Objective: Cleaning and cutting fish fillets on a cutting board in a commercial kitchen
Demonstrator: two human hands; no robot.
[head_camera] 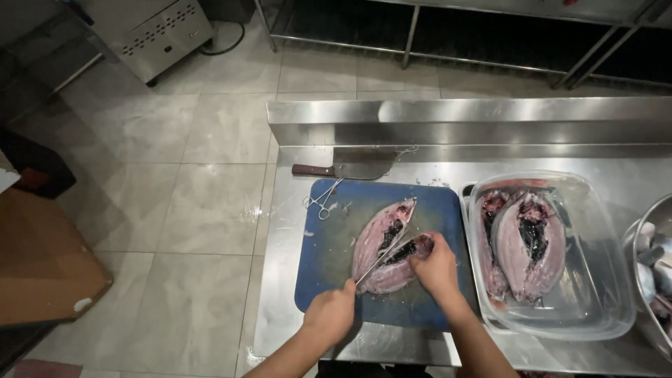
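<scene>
A split-open fish (pixel 381 238) with pink flesh and a dark middle lies on a blue cutting board (pixel 329 259). My left hand (pixel 330 315) grips a thin knife (pixel 381 259) whose blade reaches up into the fish's open belly. My right hand (pixel 435 267) presses on the fish's right side and holds it down.
A clear plastic tub (pixel 595 294) at the right holds more split fish (pixel 528 238). A metal bowl (pixel 640 238) sits at the far right edge. A cleaver (pixel 350 169) and metal forceps (pixel 320 203) lie at the board's far side. The steel table (pixel 280 308) ends at the left above a tiled floor.
</scene>
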